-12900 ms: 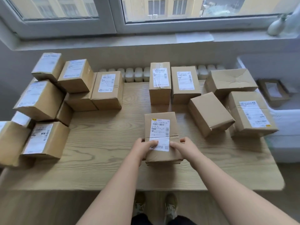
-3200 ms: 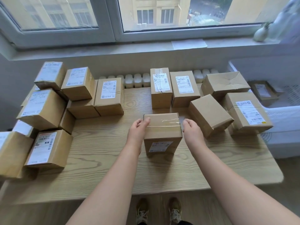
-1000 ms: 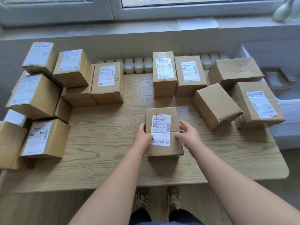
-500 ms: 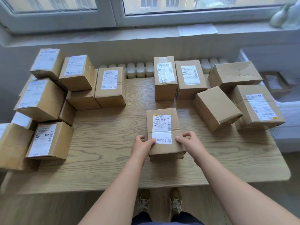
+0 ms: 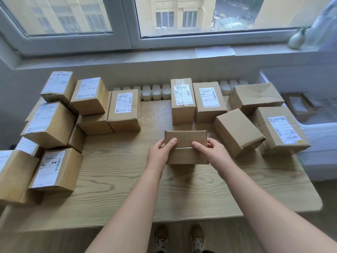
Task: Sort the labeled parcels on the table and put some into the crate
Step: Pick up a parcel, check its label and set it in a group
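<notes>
Both forearms reach in from 6 o'clock and converge. The left grip clasps the left end of the parcel, and the right grip clasps the right end. Each thumb lies over the upper face with the fingers curled round the sides, so both are closed on it. The parcel is mid-tabletop, long side across. Cannot tell whether its base touches the wood or hangs just above.

Room: bare wood from 4 to 8 o'clock out to the near edge. A bare lane at 10–11 o'clock runs to the far edge. Two labelled parcels stand near at 12 o'clock. A plain parcel, tilted, is just beside at 3 o'clock. Stacked parcels are well apart at 9 o'clock, hiding the left edge.

Versus 0.5 s ago: the label faced up then. Now a plain taped face shows and the label is out of sight.
</notes>
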A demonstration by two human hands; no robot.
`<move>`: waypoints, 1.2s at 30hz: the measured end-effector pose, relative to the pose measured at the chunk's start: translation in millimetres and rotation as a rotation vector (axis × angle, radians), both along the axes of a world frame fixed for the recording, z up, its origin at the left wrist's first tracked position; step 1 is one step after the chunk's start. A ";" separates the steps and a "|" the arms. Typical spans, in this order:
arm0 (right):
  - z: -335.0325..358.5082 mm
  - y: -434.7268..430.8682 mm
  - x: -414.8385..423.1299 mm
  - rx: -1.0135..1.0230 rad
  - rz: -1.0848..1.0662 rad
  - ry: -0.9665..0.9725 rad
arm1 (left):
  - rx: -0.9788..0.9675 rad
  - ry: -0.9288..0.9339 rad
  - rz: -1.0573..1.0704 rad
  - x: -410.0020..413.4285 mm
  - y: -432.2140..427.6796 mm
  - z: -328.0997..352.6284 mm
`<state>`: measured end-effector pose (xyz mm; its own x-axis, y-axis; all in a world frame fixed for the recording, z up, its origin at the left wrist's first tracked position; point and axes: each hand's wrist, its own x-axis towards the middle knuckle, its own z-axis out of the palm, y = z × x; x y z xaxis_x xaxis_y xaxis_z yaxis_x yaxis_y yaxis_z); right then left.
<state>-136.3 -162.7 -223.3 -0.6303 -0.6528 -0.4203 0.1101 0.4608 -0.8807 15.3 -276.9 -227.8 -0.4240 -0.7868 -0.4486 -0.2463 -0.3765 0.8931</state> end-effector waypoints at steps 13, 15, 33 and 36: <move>-3.6 -8.4 2.6 0.059 0.012 -0.031 | 0.060 -0.134 -0.041 -10.4 0.7 -13.1; -5.8 -8.8 2.3 0.042 0.001 -0.059 | 0.040 -0.138 -0.031 -9.9 1.8 -12.2; -4.5 -4.7 0.4 0.064 0.018 -0.113 | -0.017 -0.221 -0.084 -4.5 6.0 -0.1; 3.3 0.8 2.9 0.080 0.050 -0.093 | -0.013 -0.251 -0.089 -3.4 10.0 0.1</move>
<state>-133.4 -161.9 -220.0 -0.5540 -0.6443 -0.5272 0.1647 0.5359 -0.8281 11.9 -266.9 -227.7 -0.3683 -0.7579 -0.5384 -0.4924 -0.3322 0.8045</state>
